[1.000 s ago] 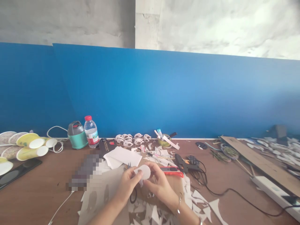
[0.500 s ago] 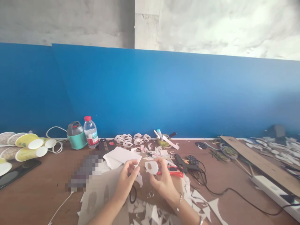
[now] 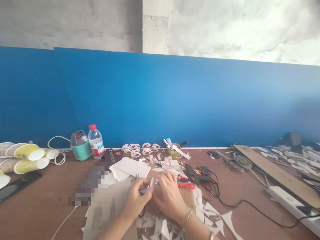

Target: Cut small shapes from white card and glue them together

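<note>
Between my two hands stands a small white paper cutout (image 3: 152, 182), turned nearly edge-on. My left hand (image 3: 138, 196) pinches it between thumb and fingers. My right hand (image 3: 168, 195) is closed against its other side, with the fingertips partly hidden behind the paper. Below the hands lies a sheet of brown cardboard (image 3: 186, 196). Scissors (image 3: 142, 212) lie mostly covered under my left hand. Right of my right hand is a red utility knife (image 3: 186, 185). White sheets of paper (image 3: 131, 166) lie just beyond my left hand.
White scraps (image 3: 165, 230) litter the near side. Several white cutouts (image 3: 135, 154) sit by the blue partition (image 3: 160, 100). A black glue gun (image 3: 195, 175) trails its cord on the right, near a power strip (image 3: 287, 203). A water bottle (image 3: 96, 143) and paper cups (image 3: 30, 153) stand left.
The cutout went from both hands to my right hand alone, showing an oval hole. Now my hands have come together again, and the cutout is turned edge-on between them.
</note>
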{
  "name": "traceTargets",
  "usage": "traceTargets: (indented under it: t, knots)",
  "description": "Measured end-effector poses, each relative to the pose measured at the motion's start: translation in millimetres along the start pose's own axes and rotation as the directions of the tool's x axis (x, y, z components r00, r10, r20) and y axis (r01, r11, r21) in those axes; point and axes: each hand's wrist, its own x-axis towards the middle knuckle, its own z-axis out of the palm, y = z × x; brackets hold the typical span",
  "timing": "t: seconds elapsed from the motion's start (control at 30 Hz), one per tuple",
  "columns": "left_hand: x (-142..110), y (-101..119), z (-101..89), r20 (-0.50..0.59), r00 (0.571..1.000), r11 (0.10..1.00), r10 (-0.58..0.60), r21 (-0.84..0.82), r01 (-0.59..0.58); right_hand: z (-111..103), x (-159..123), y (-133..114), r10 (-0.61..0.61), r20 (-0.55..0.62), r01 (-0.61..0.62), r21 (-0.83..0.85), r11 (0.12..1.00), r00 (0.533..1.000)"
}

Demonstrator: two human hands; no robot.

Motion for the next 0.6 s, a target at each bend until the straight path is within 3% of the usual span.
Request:
traceTargets:
  t: [0.1,0.2,0.27,0.43,0.6]
  knots:
    - [3.7,-7.2,-1.3,-0.063,0.997,0.999,-0.053,-0.011,0.053,-10.7,4.3,14.3,0.069,-0.005,-0.069,-0.033,0.997,0.998]
    - [7.3,-13.7,-2.4,-0.081,0.991,0.993,-0.111,-0.039,0.108,-22.1,15.9,38.6,0.215,-0.06,-0.222,-0.155,0.963,0.975]
    - [8.4,-16.6,-2.3,-0.069,0.986,0.985,-0.153,-0.089,0.146,-24.2,27.8,54.6,0.326,0.008,-0.31,-0.292,0.905,0.945]
    - [7.6,-19.4,-1.3,-0.084,0.976,0.96,-0.203,-0.212,0.181,-1.7,59.4,74.3,0.378,0.173,-0.286,-0.399,0.871,0.91]
    - [8.4,-19.6,-4.2,-0.124,0.97,0.949,-0.209,-0.266,0.171,17.8,77.1,72.0,0.388,0.191,-0.307,-0.351,0.885,0.902]
